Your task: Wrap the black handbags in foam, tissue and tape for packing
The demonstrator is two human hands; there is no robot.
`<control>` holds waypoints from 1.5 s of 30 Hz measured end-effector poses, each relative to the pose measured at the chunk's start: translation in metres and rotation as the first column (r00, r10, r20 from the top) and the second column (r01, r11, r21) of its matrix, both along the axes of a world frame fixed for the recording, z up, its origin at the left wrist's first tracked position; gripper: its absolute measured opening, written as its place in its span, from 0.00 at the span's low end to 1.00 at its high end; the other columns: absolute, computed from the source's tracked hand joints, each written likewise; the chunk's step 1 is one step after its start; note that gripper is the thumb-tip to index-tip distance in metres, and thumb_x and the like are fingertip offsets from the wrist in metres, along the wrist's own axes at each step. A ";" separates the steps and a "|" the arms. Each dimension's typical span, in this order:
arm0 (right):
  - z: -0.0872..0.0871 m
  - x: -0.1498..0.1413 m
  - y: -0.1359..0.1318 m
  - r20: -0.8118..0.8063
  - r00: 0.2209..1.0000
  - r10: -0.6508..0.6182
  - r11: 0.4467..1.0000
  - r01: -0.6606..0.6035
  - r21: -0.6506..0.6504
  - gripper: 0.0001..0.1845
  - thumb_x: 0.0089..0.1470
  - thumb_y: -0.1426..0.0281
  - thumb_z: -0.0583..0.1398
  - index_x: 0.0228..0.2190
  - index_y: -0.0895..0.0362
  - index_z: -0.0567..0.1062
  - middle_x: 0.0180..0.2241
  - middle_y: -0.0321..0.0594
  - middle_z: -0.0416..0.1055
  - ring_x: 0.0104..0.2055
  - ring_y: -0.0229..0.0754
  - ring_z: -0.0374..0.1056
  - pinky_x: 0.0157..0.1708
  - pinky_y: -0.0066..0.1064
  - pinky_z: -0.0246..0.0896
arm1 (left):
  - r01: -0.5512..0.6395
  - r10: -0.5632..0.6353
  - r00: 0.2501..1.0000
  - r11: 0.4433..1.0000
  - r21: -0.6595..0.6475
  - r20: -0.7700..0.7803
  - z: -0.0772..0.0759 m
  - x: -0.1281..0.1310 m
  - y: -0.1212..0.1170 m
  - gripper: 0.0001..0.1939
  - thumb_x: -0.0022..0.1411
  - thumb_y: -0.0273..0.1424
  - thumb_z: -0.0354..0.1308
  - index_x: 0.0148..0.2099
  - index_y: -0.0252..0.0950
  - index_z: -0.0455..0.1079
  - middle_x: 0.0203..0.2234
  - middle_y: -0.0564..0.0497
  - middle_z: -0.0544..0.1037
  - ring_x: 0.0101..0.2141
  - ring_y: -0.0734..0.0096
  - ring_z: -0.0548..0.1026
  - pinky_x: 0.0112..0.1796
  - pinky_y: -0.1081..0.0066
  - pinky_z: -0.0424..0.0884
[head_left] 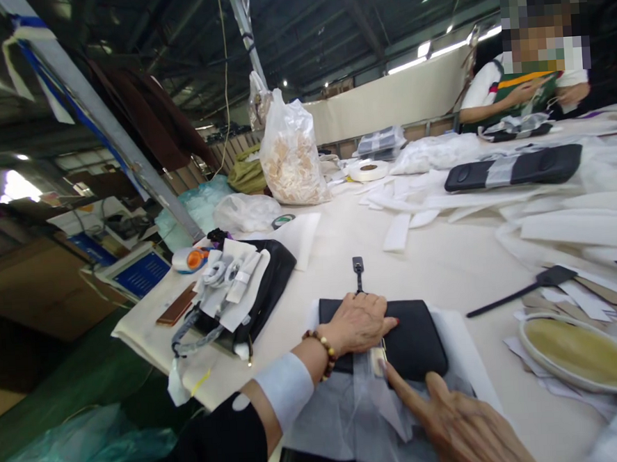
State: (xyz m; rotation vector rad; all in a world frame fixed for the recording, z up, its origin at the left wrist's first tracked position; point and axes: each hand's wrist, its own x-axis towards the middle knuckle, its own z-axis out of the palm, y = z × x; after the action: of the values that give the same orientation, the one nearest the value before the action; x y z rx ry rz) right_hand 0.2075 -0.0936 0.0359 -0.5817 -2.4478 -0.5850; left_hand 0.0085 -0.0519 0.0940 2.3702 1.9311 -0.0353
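Left hand [359, 322] on a black wallet [412, 340], right hand [467, 427] at its tab

My left hand lies back-up across the wallet, reaching its far edge; one red-nailed finger stretches over the black face. Most fingertips are hidden, so I cannot tell whether they pinch. A beaded bracelet [323, 352] circles that wrist. On my right hand one finger points out straight, its tip at the pale tab [378, 363] on the near part of the wallet; I cannot tell whether it pinches, as the other fingers bend out of sight.

The wallet lies in front of me on white paper [476, 363] over the pale surface [431, 272]. A short strap [359, 273] runs out from its far edge. To the left sits a black bag [271, 261] with wrapping [248, 308] on it. To the right, a dish [523, 331] holds something yellowish, near a long black strap [554, 276]. Across the surface is another person [527, 92].
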 end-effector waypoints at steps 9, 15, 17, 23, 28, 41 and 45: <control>0.002 -0.002 0.003 0.064 0.998 0.023 0.990 -0.014 -0.141 0.43 0.39 0.87 0.52 0.58 0.54 0.57 0.27 0.37 0.67 0.18 0.34 0.62 0.19 0.24 0.56 | -0.034 0.034 0.999 0.999 -0.004 0.015 0.019 -0.002 -0.068 0.27 0.67 0.36 0.41 0.63 0.27 0.46 0.62 0.39 0.53 0.62 0.57 0.49 0.59 0.53 0.45; 0.017 -0.007 0.000 -0.040 0.998 0.039 0.957 -0.049 -0.284 0.34 0.46 0.86 0.47 0.55 0.58 0.61 0.24 0.35 0.69 0.16 0.35 0.63 0.16 0.23 0.55 | -0.022 0.032 0.998 0.986 0.162 -0.058 -0.008 0.008 -0.117 0.27 0.68 0.39 0.36 0.64 0.29 0.45 0.63 0.41 0.53 0.63 0.58 0.48 0.59 0.50 0.45; 0.017 -0.009 -0.002 -0.122 0.992 0.042 0.930 -0.083 -0.357 0.25 0.49 0.83 0.46 0.48 0.59 0.68 0.24 0.38 0.72 0.18 0.37 0.66 0.17 0.25 0.59 | -0.013 0.031 0.996 0.978 0.207 -0.084 -0.014 0.010 -0.118 0.27 0.69 0.38 0.34 0.64 0.27 0.45 0.62 0.39 0.53 0.63 0.56 0.48 0.59 0.49 0.46; 0.025 -0.014 -0.005 -0.351 0.924 -0.153 0.540 -0.219 -0.813 0.11 0.55 0.64 0.53 0.31 0.54 0.74 0.25 0.36 0.75 0.26 0.41 0.72 0.24 0.26 0.68 | -0.003 0.024 0.996 0.970 0.241 -0.083 -0.018 0.009 -0.116 0.27 0.69 0.37 0.33 0.64 0.25 0.46 0.62 0.37 0.54 0.62 0.52 0.49 0.58 0.48 0.46; 0.032 -0.014 -0.005 -0.403 0.852 -0.334 0.339 -0.290 -0.895 0.16 0.49 0.58 0.59 0.34 0.56 0.77 0.33 0.41 0.78 0.34 0.46 0.74 0.33 0.30 0.71 | 0.015 -0.019 1.000 0.961 0.275 0.013 -0.014 0.008 -0.120 0.24 0.69 0.34 0.37 0.62 0.25 0.49 0.61 0.36 0.57 0.62 0.52 0.50 0.58 0.47 0.44; 0.027 -0.008 -0.016 -0.352 0.927 -0.126 0.300 -0.303 -0.905 0.25 0.47 0.73 0.58 0.48 0.53 0.63 0.29 0.33 0.69 0.25 0.36 0.67 0.23 0.25 0.67 | -0.528 0.387 0.544 0.847 -0.054 0.744 0.001 0.058 -0.114 0.10 0.60 0.31 0.44 0.29 0.38 0.63 0.22 0.52 0.71 0.23 0.70 0.69 0.27 0.70 0.62; 0.025 -0.001 -0.013 -0.443 0.869 -0.221 0.173 -0.412 -0.895 0.20 0.51 0.72 0.56 0.47 0.53 0.66 0.32 0.37 0.68 0.30 0.37 0.69 0.28 0.24 0.68 | -0.632 0.510 0.180 0.715 -0.298 0.841 -0.006 0.045 -0.119 0.11 0.57 0.36 0.47 0.25 0.39 0.58 0.13 0.58 0.64 0.16 0.74 0.65 0.21 0.74 0.59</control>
State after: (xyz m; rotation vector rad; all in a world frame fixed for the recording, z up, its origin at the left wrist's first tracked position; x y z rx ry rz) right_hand 0.2065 -0.1065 0.0613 -0.8675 -1.9786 1.3175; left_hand 0.0531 -0.1708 0.0882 0.9632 1.9734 1.1759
